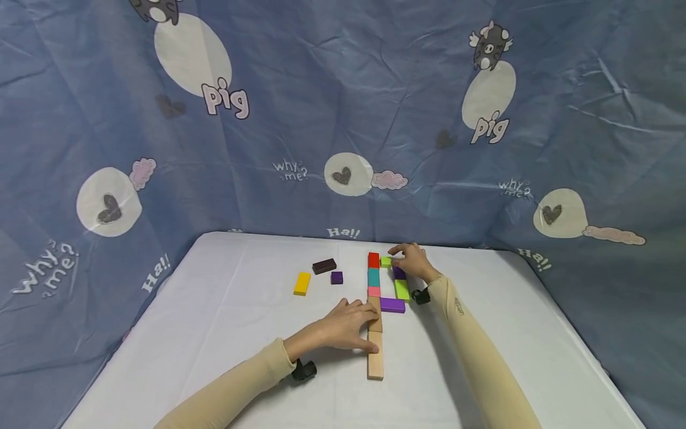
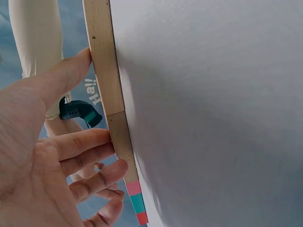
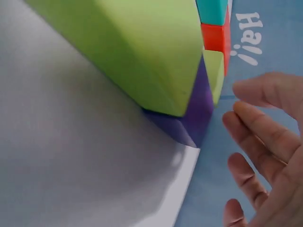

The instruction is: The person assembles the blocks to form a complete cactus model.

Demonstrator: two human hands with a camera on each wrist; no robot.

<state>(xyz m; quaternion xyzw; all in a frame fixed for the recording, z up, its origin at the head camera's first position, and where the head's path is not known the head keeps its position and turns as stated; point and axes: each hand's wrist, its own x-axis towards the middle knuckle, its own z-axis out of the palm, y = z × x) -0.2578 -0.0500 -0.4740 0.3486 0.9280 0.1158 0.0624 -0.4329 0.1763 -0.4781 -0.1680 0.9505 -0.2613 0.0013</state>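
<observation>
Head view | left hand (image 1: 345, 325): released fingers touch the wooden blocks (image 1: 375, 366), near part of the row (image 1: 373, 277) | right hand (image 1: 412, 261): loose fingers, grasping nothing, beside the small green block (image 1: 386, 262), right of the red block (image 1: 373, 260) | risk: careless sideways push could bend the row | wood finely grained; red, green cuboids smooth

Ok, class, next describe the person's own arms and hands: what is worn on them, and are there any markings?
Both the left hand and right hand are bare, without gloves. The left sleeve and right sleeve are long and beige. A small dark marking shows near the right cuff. Each wrist carries a compact black device.
</observation>
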